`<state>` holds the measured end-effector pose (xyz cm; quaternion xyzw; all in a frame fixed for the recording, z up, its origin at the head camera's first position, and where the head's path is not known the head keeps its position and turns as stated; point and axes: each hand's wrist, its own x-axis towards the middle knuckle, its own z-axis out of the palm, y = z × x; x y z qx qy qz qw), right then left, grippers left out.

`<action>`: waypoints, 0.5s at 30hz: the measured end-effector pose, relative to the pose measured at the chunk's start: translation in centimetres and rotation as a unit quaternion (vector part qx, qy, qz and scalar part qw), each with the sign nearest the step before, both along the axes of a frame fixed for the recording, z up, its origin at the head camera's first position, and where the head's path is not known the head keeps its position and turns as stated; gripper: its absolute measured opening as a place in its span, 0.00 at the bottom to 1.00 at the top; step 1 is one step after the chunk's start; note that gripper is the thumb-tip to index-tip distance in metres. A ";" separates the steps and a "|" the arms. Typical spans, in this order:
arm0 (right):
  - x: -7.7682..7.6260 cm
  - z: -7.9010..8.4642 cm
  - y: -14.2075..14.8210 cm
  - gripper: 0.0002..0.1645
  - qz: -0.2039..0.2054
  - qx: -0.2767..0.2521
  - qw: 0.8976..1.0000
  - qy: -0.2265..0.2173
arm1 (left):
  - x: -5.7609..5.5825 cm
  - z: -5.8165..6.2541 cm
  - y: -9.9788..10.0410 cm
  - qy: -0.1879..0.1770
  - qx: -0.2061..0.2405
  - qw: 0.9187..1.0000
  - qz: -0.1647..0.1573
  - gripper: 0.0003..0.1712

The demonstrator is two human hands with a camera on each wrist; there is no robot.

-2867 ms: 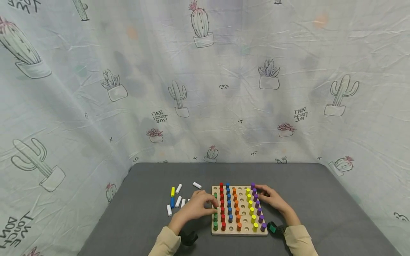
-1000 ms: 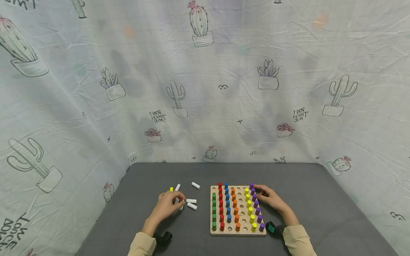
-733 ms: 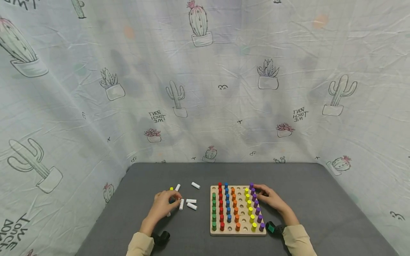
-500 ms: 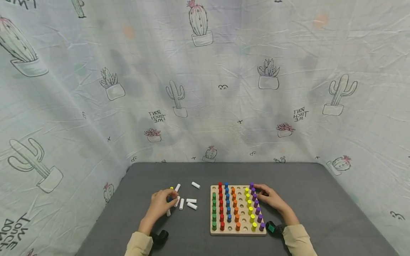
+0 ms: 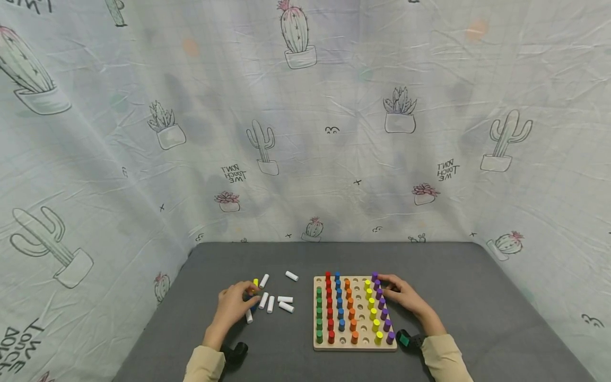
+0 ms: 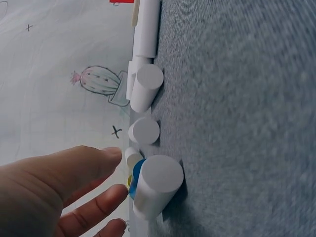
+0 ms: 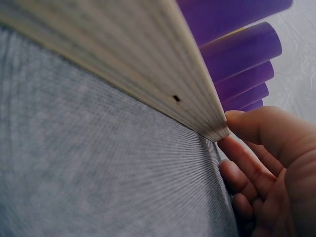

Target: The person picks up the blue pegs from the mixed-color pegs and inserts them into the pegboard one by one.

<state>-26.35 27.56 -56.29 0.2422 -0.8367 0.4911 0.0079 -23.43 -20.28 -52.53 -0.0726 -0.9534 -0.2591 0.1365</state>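
Note:
My left hand (image 5: 232,303) is over the loose pegs left of the board, with thumb and fingers apart. Close to its fingertips lies a blue peg (image 6: 136,178), mostly hidden behind a white peg (image 6: 157,185). A yellow peg (image 5: 255,282) lies just beyond the fingers. On the right, my right hand (image 5: 404,294) holds the far right corner of the wooden pegboard (image 5: 353,347). In the right wrist view its thumb (image 7: 247,123) is on the board's upper edge and a finger (image 7: 242,153) below. Purple pegs (image 7: 242,49) stand along that side.
Upright green (image 5: 319,314), red (image 5: 330,314), blue (image 5: 340,314), orange (image 5: 351,314) and yellow pegs (image 5: 373,314) fill columns of the board, among some bare holes. Several white pegs (image 5: 286,307) lie between board and left hand. A patterned curtain (image 5: 305,159) hangs behind the grey table (image 5: 429,260).
My left hand has gone from the green column to the loose pegs, then drifted further left across them, uncovering white pegs. My right hand has stayed at the board's corner.

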 end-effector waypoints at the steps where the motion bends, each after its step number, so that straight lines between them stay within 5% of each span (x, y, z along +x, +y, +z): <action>1: 0.0 0.0 -0.1 0.24 -0.002 0.003 1.000 0.003 | 0.0 0.0 -0.1 0.001 0.001 1.000 0.001 0.09; 10: 1.8 2.7 -1.1 0.23 0.013 -0.003 1.000 0.021 | 0.2 0.0 -0.8 0.006 -0.012 1.000 0.018 0.10; 15: 1.5 2.1 -0.9 0.23 0.008 0.001 1.000 0.015 | 0.2 -0.1 -0.9 -0.025 -0.014 0.999 0.025 0.10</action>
